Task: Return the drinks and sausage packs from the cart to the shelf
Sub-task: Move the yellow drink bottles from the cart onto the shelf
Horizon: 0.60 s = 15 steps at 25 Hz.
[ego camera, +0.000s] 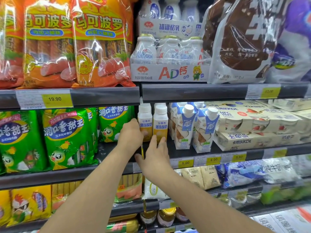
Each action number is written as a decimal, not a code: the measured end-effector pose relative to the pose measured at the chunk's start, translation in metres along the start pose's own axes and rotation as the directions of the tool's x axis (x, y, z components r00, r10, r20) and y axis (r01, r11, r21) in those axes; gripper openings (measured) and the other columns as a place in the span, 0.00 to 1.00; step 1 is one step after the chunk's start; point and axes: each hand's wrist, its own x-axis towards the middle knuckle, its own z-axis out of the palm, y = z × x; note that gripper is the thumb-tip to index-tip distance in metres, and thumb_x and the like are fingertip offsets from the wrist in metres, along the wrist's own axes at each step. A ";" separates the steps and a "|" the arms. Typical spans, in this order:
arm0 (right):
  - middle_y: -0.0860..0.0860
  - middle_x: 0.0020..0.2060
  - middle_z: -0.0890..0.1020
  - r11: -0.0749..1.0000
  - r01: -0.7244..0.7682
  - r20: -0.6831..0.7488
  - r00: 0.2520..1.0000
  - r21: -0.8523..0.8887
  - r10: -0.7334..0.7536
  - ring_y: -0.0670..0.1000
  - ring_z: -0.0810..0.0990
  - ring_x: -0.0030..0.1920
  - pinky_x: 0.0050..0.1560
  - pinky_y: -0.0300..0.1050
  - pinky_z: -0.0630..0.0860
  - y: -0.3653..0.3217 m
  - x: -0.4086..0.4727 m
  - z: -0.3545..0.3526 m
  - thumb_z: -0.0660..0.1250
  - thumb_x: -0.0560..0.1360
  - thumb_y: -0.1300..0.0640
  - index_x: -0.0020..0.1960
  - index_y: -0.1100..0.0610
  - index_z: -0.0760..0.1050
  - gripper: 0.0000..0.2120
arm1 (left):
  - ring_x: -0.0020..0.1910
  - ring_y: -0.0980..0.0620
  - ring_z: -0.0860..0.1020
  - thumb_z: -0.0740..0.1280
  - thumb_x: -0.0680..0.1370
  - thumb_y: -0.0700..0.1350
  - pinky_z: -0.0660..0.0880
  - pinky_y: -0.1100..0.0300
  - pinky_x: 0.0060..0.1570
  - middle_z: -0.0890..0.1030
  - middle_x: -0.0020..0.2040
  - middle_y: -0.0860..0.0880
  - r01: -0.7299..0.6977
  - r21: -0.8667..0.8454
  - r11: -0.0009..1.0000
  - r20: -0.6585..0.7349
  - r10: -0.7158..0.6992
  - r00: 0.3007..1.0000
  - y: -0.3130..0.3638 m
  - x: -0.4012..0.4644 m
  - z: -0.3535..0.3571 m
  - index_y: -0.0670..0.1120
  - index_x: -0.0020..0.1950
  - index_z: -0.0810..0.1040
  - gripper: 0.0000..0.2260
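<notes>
Two white-and-yellow yogurt drink bottles stand side by side at the left end of the middle shelf (210,149). My left hand (130,135) wraps around the lower left side of the left bottle (145,121), its fingertips hidden behind it. My right hand (155,154) is just below the right bottle (160,122), fingers spread, with the fingertips touching its base. Green sausage packs (65,137) stand on the same level to the left. Orange sausage packs (99,42) fill the shelf above them. The cart is out of view.
Blue-and-white drink cartons (184,126) stand right beside the bottles, with flat cream multipack boxes (255,125) further right. Above are bottle multipacks (168,59) and large milk powder bags (239,39). Lower shelves hold more packs, bags and jars (165,216).
</notes>
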 end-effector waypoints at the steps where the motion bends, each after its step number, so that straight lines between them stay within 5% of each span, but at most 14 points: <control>1: 0.62 0.78 0.34 1.000 -0.020 0.029 0.999 -0.011 0.020 0.60 0.37 0.79 0.79 0.54 0.44 -0.001 0.004 -0.002 0.61 0.80 0.44 0.80 0.56 0.35 0.44 | 0.56 0.42 0.79 0.72 0.76 0.49 0.75 0.48 0.55 0.82 0.57 0.44 0.006 0.004 1.000 0.005 -0.006 1.000 0.001 0.000 0.000 0.45 0.58 0.74 0.15; 5: 0.64 0.77 0.34 0.996 -0.087 0.087 0.992 -0.034 0.089 0.62 0.40 0.79 0.79 0.57 0.47 -0.003 0.018 -0.007 0.62 0.78 0.42 0.80 0.53 0.36 0.44 | 0.57 0.41 0.79 0.71 0.76 0.49 0.70 0.51 0.48 0.81 0.58 0.43 0.020 0.021 1.000 0.021 -0.020 1.000 0.006 0.001 0.001 0.44 0.60 0.74 0.16; 10: 0.61 0.74 0.52 0.993 -0.111 0.046 0.992 -0.048 0.114 0.62 0.55 0.73 0.73 0.56 0.57 -0.006 0.028 -0.011 0.63 0.77 0.41 0.80 0.50 0.40 0.43 | 0.56 0.41 0.79 0.72 0.75 0.48 0.74 0.50 0.51 0.81 0.57 0.43 0.024 -0.002 1.000 0.030 -0.024 0.999 0.005 0.006 0.003 0.44 0.59 0.75 0.16; 15: 0.60 0.71 0.55 0.996 -0.078 0.021 0.997 -0.053 0.079 0.62 0.57 0.71 0.72 0.56 0.59 -0.005 0.032 -0.010 0.64 0.77 0.42 0.80 0.52 0.43 0.42 | 0.54 0.42 0.79 0.72 0.75 0.48 0.73 0.52 0.48 0.82 0.55 0.43 0.019 -0.033 0.999 0.033 -0.018 0.999 0.003 0.006 0.002 0.43 0.58 0.75 0.15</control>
